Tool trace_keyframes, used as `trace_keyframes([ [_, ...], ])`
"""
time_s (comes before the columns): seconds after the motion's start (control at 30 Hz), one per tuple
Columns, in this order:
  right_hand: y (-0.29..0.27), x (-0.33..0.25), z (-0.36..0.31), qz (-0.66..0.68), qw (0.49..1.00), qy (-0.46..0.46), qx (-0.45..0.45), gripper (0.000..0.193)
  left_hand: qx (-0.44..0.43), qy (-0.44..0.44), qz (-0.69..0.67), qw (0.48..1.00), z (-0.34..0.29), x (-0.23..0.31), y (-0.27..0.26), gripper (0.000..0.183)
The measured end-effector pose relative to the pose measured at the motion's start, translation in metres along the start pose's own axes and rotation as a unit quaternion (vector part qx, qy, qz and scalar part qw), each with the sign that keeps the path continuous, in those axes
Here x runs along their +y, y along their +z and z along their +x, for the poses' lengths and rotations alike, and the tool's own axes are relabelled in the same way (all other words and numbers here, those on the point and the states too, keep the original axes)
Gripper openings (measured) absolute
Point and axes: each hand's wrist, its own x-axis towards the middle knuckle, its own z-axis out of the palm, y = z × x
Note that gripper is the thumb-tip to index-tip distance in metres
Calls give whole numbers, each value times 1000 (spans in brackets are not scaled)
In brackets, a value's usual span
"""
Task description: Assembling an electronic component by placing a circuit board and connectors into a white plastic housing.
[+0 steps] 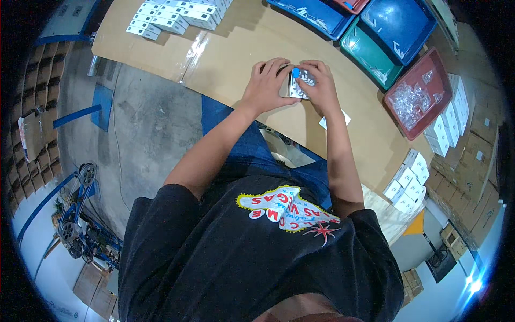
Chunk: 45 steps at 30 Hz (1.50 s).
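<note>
Between my two hands, on the cardboard-covered table (236,61), is a small white box (292,91) with dark printing and a blue part on its upper end. My left hand (267,88) curves around the box's left side, fingers at the far end and thumb at the near corner. From the right, my right hand (321,86) grips the same box, its thumb lying across the top. Part of the box is hidden under the fingers. A flat white piece (346,117) lies beneath my right wrist.
Stacked white boxes (171,16) stand at the far left, with more white boxes (410,180) at the right edge. Blue bins (399,24), a green bin (370,56) and a red tray (418,96) of clear plastic pieces line the far right. Brown cartons (475,161) stand beyond.
</note>
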Motion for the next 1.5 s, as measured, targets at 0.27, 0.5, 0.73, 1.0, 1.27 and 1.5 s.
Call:
trace_keyframes([
  [0.27,0,0,3,1,999,21,-25,34,-3,-3,-2,1000,0,1,-2,90],
  [0.5,5,5,-3,45,998,47,-8,37,-3,-3,3,1000,0,0,0,90],
  [0.73,10,8,-8,45,997,53,27,36,-4,-3,-3,1000,1,2,-1,90],
  [1.0,-1,-5,-2,-15,999,30,3,34,8,1,-1,1000,1,0,1,88],
  [1.27,2,2,-2,12,999,52,-7,33,2,2,3,1000,1,1,0,88],
  [1.5,6,4,-3,-7,998,58,4,35,2,4,14,1000,1,0,-1,89],
])
